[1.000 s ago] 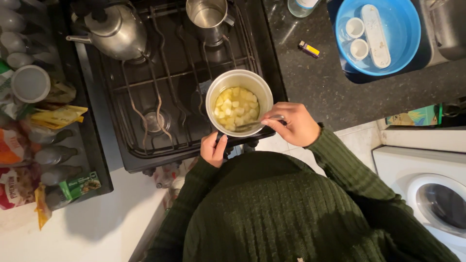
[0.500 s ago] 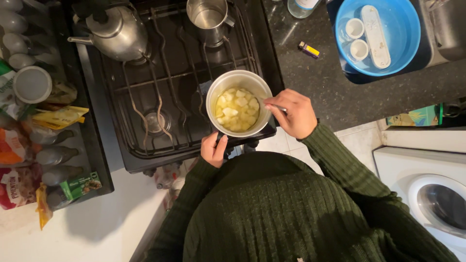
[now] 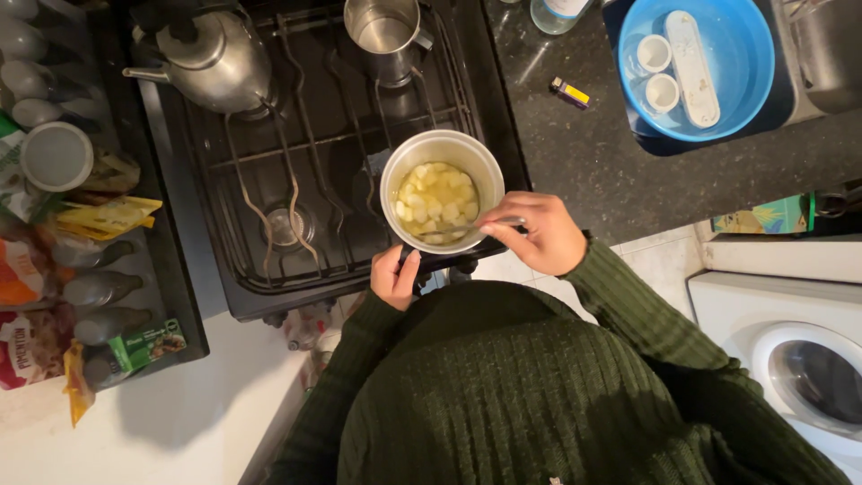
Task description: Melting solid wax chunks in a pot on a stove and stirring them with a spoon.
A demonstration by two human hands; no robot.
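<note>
Aluminium pot of pale cubes sits at the stove's 4 o'clock corner. Left hand grips its handle at 6 o'clock; right hand pinches a spoon. Vigorous stirring could slop liquid over.

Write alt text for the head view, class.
A right hand stirs pale cubes in a small pot with a metal utensil on a black gas stove, while the left hand grips the pot's handle.
</note>
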